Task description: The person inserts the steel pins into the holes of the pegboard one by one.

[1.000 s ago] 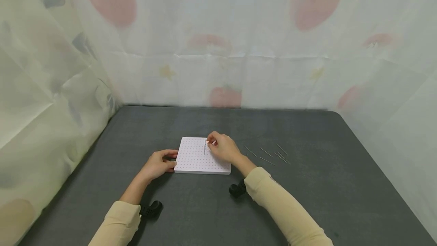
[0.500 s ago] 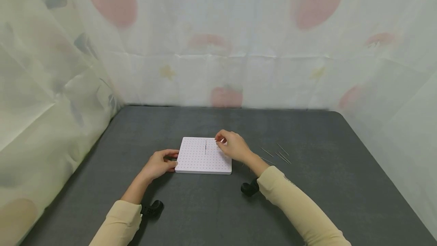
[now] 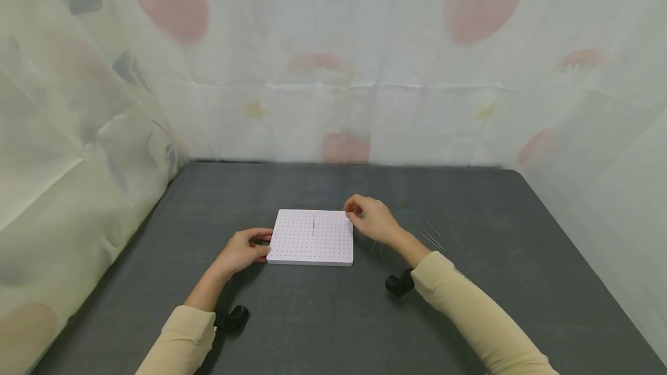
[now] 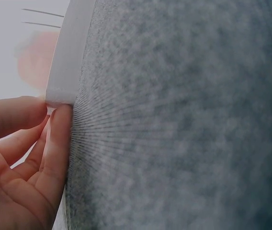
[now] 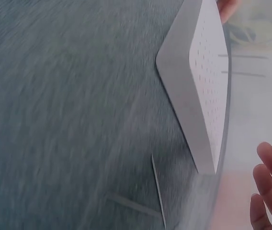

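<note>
A white pegboard (image 3: pixel 307 247) with a grid of small holes lies on the dark table. Two thin metal pins (image 3: pixel 314 224) stand upright in it, one behind the other. My left hand (image 3: pixel 242 252) holds the board's left edge near the front corner; the left wrist view shows its thumb (image 4: pixel 23 112) at the top corner and a finger low against the side. Past the board's far right corner hovers my right hand (image 3: pixel 372 219), with fingers loosely curled. In the right wrist view those fingers (image 5: pixel 270 187) are spread apart, with no pin visible between them.
To the right of the board, two pins (image 3: pixel 380 252) lie partly beneath my right forearm. Several more pins (image 3: pixel 432 241) are scattered farther right on the grey tabletop (image 3: pixel 292 317). A printed curtain (image 3: pixel 417 126) hangs behind the table and along its sides.
My right hand has drawn away from the upright pins, moving right past the board's edge. The forearm now covers some loose pins and reveals others. The left hand and board stay put.
</note>
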The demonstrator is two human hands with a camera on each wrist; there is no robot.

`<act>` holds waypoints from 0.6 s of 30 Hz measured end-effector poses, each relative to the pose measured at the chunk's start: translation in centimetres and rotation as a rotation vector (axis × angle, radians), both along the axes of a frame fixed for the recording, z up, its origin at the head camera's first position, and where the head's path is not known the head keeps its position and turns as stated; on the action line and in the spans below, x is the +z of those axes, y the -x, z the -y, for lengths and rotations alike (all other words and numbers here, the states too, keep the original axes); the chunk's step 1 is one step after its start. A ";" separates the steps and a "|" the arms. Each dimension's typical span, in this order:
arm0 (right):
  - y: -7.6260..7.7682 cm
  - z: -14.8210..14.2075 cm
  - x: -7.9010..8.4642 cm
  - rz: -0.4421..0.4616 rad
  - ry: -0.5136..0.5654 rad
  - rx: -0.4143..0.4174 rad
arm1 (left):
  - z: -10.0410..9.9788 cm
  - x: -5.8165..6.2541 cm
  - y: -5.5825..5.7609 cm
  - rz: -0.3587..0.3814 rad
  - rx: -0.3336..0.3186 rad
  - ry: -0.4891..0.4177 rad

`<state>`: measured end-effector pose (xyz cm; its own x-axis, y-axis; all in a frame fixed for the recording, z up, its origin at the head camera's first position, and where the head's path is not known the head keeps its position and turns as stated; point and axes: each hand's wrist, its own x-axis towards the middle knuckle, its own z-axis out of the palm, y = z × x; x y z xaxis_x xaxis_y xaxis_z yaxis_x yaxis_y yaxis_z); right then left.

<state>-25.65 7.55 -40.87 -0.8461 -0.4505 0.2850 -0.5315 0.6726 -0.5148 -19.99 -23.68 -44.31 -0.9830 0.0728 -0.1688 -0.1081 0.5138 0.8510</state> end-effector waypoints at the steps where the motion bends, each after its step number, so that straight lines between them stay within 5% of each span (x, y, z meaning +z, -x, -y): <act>1: 0.0 -0.3 0.0 -0.003 0.004 0.001 | 0.0 0.0 0.0 0.001 -0.001 -0.002; 18: 0.9 -7.0 0.9 -0.023 0.116 -0.043 | 0.1 0.1 0.0 0.007 -0.004 -0.034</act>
<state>-26.56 14.51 -39.93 -0.8565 -0.3764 0.3531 -0.5161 0.6316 -0.5786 -19.98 -23.75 -44.25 -0.9813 0.0829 -0.1735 -0.1124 0.4852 0.8672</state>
